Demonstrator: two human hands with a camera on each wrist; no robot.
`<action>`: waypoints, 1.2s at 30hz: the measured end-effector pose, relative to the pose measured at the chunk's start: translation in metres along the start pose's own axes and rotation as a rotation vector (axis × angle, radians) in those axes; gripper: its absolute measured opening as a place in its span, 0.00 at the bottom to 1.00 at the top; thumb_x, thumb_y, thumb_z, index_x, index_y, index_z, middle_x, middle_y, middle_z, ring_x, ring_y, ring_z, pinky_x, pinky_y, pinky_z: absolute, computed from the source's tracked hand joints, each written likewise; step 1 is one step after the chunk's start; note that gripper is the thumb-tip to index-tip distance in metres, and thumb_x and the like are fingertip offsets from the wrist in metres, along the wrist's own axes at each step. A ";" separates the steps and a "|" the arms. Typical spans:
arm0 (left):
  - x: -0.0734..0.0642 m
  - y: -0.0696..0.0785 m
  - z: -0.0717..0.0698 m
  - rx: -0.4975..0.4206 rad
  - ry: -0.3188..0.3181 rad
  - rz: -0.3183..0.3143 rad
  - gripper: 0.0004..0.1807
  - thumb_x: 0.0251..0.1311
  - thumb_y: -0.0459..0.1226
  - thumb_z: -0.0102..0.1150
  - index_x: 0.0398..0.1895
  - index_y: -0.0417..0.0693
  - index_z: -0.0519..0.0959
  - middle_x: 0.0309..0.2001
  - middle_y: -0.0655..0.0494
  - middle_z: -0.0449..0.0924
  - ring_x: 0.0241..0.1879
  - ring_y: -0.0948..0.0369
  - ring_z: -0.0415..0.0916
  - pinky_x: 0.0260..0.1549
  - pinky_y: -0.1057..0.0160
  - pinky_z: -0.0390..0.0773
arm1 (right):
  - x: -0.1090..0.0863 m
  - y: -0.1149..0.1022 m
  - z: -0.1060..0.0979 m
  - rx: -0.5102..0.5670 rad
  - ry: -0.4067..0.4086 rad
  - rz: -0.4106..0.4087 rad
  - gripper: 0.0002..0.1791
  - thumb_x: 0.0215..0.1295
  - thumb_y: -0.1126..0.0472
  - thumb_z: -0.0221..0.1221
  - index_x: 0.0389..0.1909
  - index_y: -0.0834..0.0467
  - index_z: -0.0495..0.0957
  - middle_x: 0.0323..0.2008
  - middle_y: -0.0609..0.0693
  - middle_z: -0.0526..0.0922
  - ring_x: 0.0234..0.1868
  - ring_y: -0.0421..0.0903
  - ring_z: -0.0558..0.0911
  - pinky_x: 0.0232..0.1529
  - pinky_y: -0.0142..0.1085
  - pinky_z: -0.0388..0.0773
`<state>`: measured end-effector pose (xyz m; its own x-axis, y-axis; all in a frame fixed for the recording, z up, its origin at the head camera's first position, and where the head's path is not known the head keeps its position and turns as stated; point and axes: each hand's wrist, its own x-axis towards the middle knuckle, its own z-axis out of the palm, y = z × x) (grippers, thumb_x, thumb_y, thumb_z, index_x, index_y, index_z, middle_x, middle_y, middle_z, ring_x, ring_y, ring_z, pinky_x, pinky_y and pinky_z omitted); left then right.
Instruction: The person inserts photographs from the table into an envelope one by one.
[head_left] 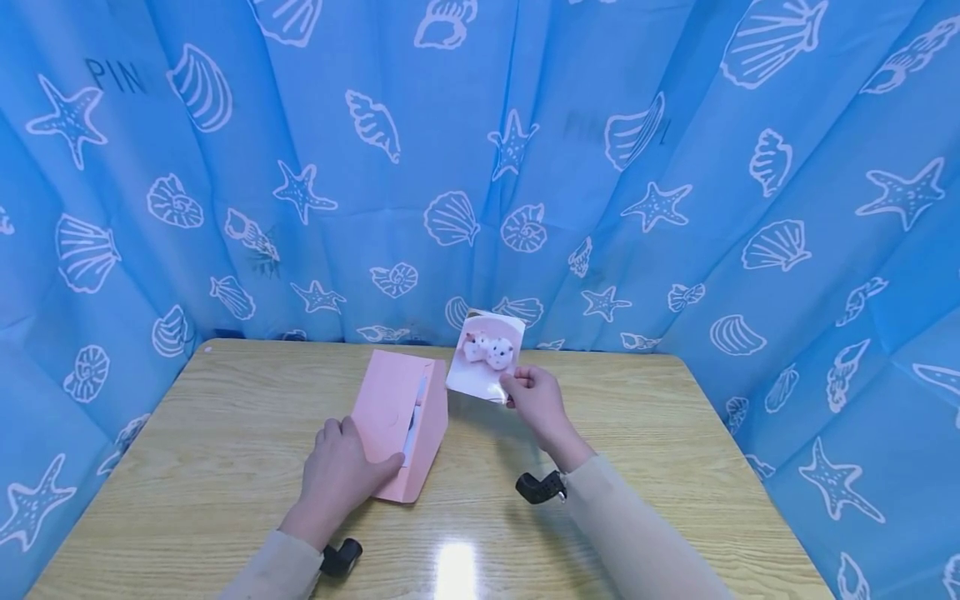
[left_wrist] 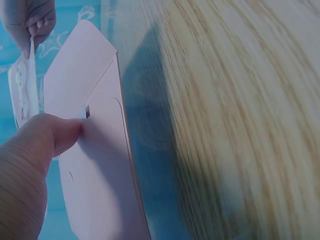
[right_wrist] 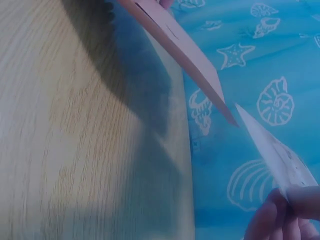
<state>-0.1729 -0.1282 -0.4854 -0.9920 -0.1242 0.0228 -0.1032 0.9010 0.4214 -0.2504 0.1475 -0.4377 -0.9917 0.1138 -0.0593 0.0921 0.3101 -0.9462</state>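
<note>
My left hand point(head_left: 341, 467) grips a pink envelope point(head_left: 386, 400), thumb on its front beside the opening. The envelope's flap point(head_left: 429, 442) is folded out to the right, and the edge of a picture card point(head_left: 412, 429) shows inside the opening. To the right, my right hand point(head_left: 538, 404) pinches a photo card point(head_left: 486, 354) by its lower right corner. Small white spotted figures on a pale pink ground are printed on that card. In the right wrist view the card point(right_wrist: 275, 150) is seen nearly edge-on, close to the envelope's tip point(right_wrist: 227, 112).
Beneath both hands is a light wood table point(head_left: 240, 425), with a bright reflection near its front. Behind it hangs a blue curtain point(head_left: 465, 150) printed with white shells and starfish. Each wrist wears a small black camera point(head_left: 538, 488).
</note>
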 end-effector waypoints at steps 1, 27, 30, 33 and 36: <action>0.000 0.000 0.000 0.001 0.002 0.002 0.54 0.40 0.66 0.66 0.51 0.24 0.68 0.39 0.39 0.67 0.37 0.49 0.66 0.29 0.50 0.75 | -0.001 -0.001 0.001 0.006 -0.002 -0.007 0.11 0.68 0.58 0.59 0.42 0.63 0.77 0.32 0.55 0.81 0.29 0.47 0.81 0.41 0.48 0.78; -0.003 0.006 -0.002 0.014 0.010 0.026 0.53 0.41 0.67 0.65 0.50 0.24 0.68 0.39 0.39 0.68 0.36 0.49 0.66 0.30 0.50 0.75 | -0.015 0.001 0.022 0.137 -0.136 -0.050 0.10 0.63 0.65 0.63 0.37 0.65 0.72 0.27 0.56 0.77 0.25 0.48 0.82 0.41 0.52 0.79; -0.003 0.006 -0.002 0.019 0.012 0.024 0.53 0.41 0.67 0.65 0.50 0.24 0.69 0.38 0.39 0.68 0.36 0.50 0.66 0.30 0.50 0.75 | -0.017 0.002 0.025 0.108 -0.131 -0.065 0.09 0.62 0.66 0.62 0.35 0.65 0.72 0.26 0.55 0.76 0.24 0.48 0.81 0.37 0.49 0.81; -0.004 0.007 -0.003 0.019 0.018 0.024 0.53 0.41 0.67 0.65 0.49 0.24 0.69 0.38 0.39 0.67 0.36 0.49 0.66 0.30 0.50 0.75 | -0.019 0.002 0.029 0.063 -0.121 -0.077 0.08 0.62 0.66 0.62 0.32 0.64 0.72 0.24 0.54 0.76 0.24 0.48 0.81 0.31 0.44 0.81; -0.004 0.006 -0.003 0.016 0.023 0.026 0.53 0.41 0.66 0.66 0.49 0.23 0.69 0.38 0.39 0.67 0.36 0.49 0.66 0.30 0.50 0.75 | -0.021 0.003 0.033 0.021 -0.116 -0.079 0.08 0.60 0.66 0.62 0.30 0.64 0.72 0.23 0.52 0.76 0.24 0.48 0.80 0.30 0.44 0.81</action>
<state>-0.1694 -0.1233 -0.4798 -0.9924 -0.1100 0.0547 -0.0786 0.9106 0.4058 -0.2320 0.1147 -0.4497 -0.9996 -0.0202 -0.0189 0.0122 0.2937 -0.9558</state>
